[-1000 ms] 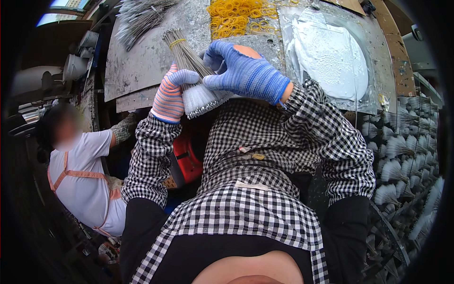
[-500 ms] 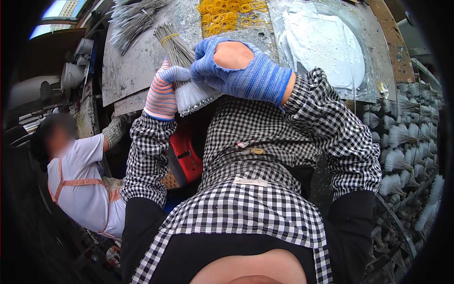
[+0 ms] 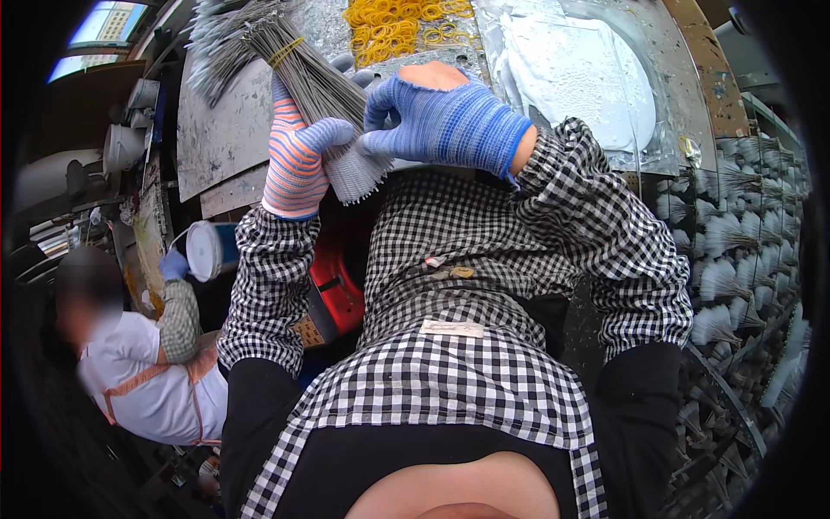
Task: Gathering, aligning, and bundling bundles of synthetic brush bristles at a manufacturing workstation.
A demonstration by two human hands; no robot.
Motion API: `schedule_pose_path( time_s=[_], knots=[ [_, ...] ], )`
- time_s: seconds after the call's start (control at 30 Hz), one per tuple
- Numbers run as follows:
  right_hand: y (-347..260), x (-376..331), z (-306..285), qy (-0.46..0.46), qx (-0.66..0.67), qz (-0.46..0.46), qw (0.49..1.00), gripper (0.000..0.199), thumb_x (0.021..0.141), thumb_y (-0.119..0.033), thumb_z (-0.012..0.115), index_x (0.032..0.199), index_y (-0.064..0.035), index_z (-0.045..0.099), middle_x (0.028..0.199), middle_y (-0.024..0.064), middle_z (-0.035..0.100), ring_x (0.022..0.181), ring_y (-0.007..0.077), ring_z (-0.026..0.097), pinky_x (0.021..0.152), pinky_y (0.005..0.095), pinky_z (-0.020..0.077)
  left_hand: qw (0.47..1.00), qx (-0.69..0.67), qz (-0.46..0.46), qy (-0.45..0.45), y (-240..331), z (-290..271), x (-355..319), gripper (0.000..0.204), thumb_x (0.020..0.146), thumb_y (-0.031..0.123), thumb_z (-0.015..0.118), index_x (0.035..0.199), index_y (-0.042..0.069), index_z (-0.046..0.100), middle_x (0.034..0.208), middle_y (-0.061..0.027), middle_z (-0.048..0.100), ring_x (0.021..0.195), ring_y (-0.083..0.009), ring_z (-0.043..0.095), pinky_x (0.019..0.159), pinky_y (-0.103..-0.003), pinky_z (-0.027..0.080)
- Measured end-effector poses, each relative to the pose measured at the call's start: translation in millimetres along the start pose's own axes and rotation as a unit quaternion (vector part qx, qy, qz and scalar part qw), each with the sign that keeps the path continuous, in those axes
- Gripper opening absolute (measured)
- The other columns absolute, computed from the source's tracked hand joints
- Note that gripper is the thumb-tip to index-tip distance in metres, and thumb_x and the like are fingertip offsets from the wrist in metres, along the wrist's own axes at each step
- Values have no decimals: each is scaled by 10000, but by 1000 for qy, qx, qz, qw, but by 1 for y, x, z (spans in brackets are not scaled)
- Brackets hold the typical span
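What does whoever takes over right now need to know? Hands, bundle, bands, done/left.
Left hand, in a striped glove, grips the bundle of thin grey sticks near its lower end.
Right hand, in a blue glove, pinches at the bundle's fanned end beside the left thumb.
Done: one yellow band already sits round the upper part of the bundle.
Left: the fanned lower end shows no band.
Loose yellow rubber bands lie piled on the metal table; another stick bundle lies at its far left.

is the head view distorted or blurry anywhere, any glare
Head view: strong fisheye bending, black vignette round the rim; the bundle of grey sticks between left hand and right hand is sharp; the white sheet on the table looks washed out; the co-worker's face is blurred.
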State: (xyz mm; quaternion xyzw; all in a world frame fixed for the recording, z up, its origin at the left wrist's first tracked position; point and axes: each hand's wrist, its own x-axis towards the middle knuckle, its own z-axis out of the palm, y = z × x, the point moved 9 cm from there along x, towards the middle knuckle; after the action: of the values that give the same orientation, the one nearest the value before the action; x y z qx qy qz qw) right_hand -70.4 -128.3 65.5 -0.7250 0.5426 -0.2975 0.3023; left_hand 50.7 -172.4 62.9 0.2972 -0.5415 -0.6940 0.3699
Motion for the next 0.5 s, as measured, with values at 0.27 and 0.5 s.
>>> schedule_pose_path(
  time_s=[0.27, 0.5],
  knots=[
    [-1, -17, -7, 124, 28, -67, 990, 133, 812, -265, 733, 891, -158, 738, 842, 50, 732, 841, 295, 723, 741, 427, 564, 999, -5, -3, -37, 4, 10, 10, 896, 630, -86, 607, 1469, 124, 373, 1418, -209, 506, 1306, -401, 557, 1045, -548, 549],
    [-8, -31, -30, 155, -62, -44, 985, 140, 807, -273, 703, 909, -198, 765, 830, 80, 734, 830, 286, 729, 742, 416, 575, 997, 2, 43, -63, 9, 33, 19, 923, 645, -37, 632, 1517, 116, 371, 1462, -208, 500, 1352, -416, 523, 1129, -555, 474]
  ],
)
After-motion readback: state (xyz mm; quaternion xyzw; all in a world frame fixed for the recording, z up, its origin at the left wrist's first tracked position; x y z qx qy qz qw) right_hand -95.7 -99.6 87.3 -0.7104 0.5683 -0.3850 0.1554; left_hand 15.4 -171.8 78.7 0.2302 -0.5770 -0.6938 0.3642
